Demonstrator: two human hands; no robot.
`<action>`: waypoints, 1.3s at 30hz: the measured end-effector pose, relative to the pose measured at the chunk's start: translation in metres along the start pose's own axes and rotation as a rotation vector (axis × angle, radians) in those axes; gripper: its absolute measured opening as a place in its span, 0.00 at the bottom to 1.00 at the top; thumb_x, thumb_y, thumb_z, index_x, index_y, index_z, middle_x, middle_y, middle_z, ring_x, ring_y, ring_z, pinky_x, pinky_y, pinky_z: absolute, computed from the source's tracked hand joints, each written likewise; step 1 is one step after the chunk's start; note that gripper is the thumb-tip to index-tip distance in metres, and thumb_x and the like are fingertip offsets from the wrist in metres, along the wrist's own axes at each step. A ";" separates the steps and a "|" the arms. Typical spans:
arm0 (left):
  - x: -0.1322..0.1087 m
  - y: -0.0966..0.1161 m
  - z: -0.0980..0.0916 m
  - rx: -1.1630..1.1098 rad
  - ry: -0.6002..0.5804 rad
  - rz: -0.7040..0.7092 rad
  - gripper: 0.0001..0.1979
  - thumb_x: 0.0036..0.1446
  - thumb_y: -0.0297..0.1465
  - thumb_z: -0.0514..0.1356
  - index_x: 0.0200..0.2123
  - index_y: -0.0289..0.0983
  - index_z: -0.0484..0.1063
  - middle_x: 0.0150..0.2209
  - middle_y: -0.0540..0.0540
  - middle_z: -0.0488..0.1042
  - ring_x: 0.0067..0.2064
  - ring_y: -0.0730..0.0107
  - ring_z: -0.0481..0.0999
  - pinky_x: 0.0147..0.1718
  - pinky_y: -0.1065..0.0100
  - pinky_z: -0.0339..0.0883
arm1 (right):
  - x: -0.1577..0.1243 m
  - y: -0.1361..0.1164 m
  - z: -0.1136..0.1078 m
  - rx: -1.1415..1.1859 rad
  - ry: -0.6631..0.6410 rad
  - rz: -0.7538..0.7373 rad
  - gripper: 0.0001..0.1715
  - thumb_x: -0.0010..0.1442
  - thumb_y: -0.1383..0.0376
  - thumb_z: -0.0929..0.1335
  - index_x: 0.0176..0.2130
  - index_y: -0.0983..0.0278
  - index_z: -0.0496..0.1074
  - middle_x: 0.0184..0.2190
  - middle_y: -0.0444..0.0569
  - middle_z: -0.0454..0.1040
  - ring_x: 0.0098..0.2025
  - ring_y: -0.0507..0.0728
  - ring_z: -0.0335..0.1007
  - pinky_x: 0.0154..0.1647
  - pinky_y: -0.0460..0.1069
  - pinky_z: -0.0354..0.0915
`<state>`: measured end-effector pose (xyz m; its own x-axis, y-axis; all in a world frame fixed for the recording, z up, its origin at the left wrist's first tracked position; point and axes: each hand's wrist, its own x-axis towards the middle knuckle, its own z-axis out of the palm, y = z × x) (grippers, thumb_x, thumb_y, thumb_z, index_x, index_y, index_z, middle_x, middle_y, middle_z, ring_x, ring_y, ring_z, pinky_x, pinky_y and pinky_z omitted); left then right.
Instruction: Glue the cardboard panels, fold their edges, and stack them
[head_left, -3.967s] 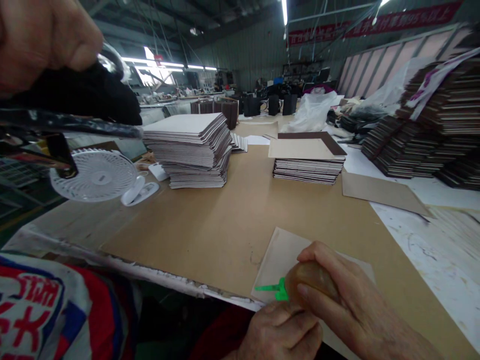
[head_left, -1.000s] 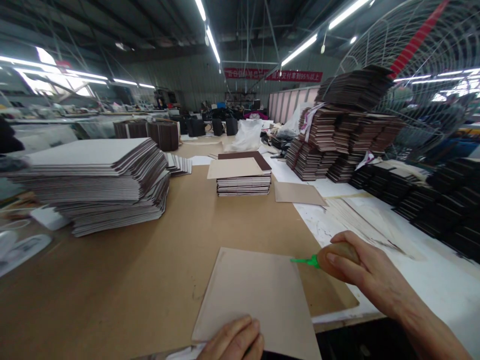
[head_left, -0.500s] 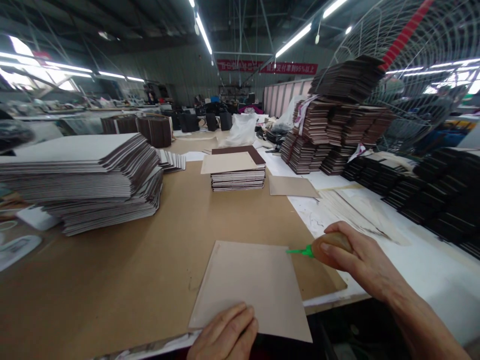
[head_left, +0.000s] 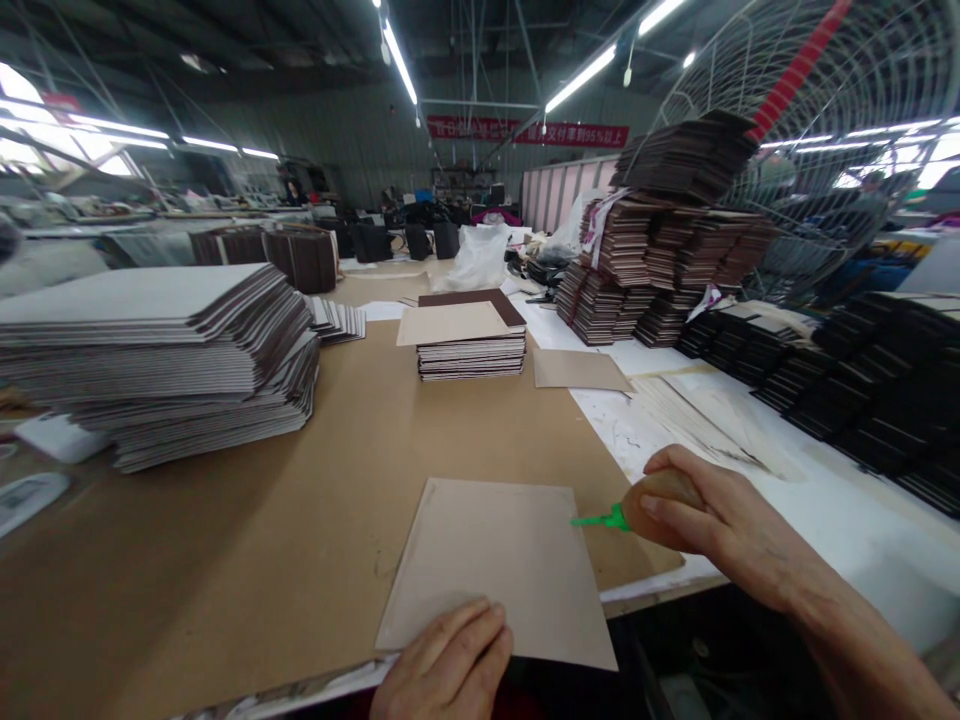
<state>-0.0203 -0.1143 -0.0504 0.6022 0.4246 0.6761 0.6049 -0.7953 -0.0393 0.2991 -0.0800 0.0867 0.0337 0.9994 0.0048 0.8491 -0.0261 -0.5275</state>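
A pale beige rectangular panel [head_left: 495, 560] lies at the table's front edge, its near right corner jutting past it. On its near edge my left hand [head_left: 450, 655] rests flat, fingers stretched out and side by side; the thumb is hidden. My right hand [head_left: 705, 510] is wrapped round a brownish glue bottle [head_left: 652, 505] with a green nozzle [head_left: 604, 520]. The bottle is tilted on its side, and the nozzle tip is at the panel's right edge, near the far right corner. Thin marks run along the panel's far and left borders.
A tan board [head_left: 300, 540] covers the table. Ahead stands a short stack of panels [head_left: 471, 360], with a loose beige sheet [head_left: 581, 370] beside it. A tall panel stack [head_left: 225, 350] is at left; brown stacks [head_left: 622, 260], black stacks [head_left: 892, 390] and a fan [head_left: 825, 170] are at right.
My right hand has brought the nozzle tip a little nearer to me along the panel's right edge. My left hand stays on the panel. The whole view has shifted slightly.
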 end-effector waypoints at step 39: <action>0.007 0.005 -0.008 -0.100 -0.033 -0.051 0.17 0.59 0.20 0.53 0.47 0.37 0.75 0.47 0.47 0.78 0.49 0.64 0.75 0.46 0.65 0.74 | -0.038 -0.007 -0.003 0.041 -0.070 0.026 0.13 0.61 0.53 0.63 0.40 0.59 0.66 0.30 0.42 0.73 0.32 0.57 0.68 0.32 0.51 0.59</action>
<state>-0.0171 -0.1190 -0.0403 0.5898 0.4781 0.6508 0.5810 -0.8109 0.0692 0.2932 -0.1176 0.0932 0.0171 0.9976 -0.0678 0.8261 -0.0523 -0.5611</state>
